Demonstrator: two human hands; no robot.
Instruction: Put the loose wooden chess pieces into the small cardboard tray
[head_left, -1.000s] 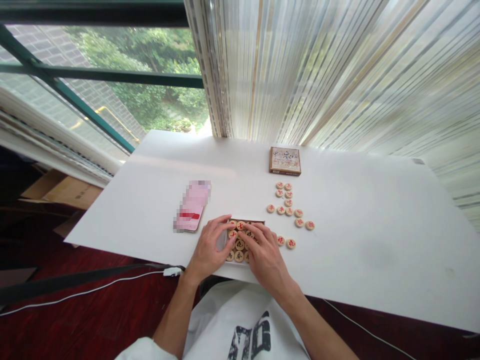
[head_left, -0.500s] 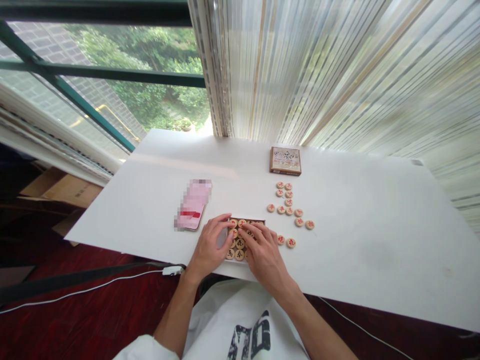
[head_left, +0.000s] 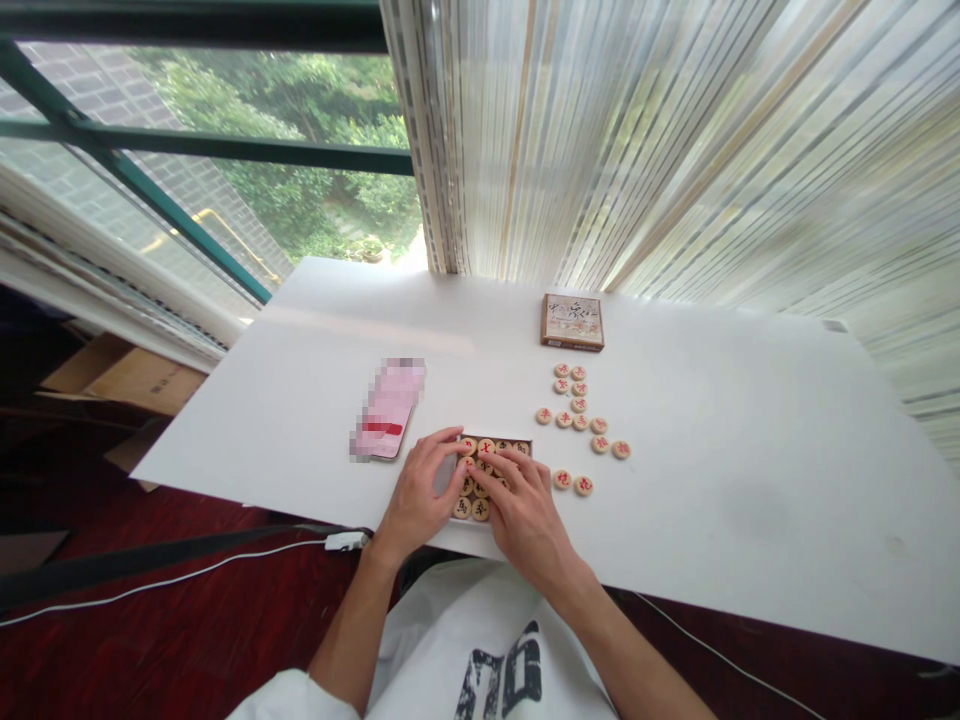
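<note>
A shallow open box (head_left: pixel 517 439) near the table's front edge holds rows of round wooden xiangqi pieces, some with red characters and some with black. My left hand (head_left: pixel 422 487) grips the box at its left side, index finger at the far corner and thumb over the near pieces. Reaching across the box from the right, my right hand (head_left: pixel 523 495) has its fingertips on a red-lettered xiangqi piece (head_left: pixel 469 465) in the left column, close to my left thumb. This hand covers much of the box's right half.
Several red-lettered pieces (head_left: pixel 580 422) lie loose right of the box, with two more (head_left: pixel 573 482) nearer me. Behind them is a closed patterned box (head_left: pixel 572 323). A pink-screened phone (head_left: pixel 390 405) lies to the left. A white cable plug (head_left: pixel 345 541) hangs by the front edge.
My right hand has shifted slightly left and toward me over the box, uncovering black-lettered pieces in its far right corner. My left hand stays in place.
</note>
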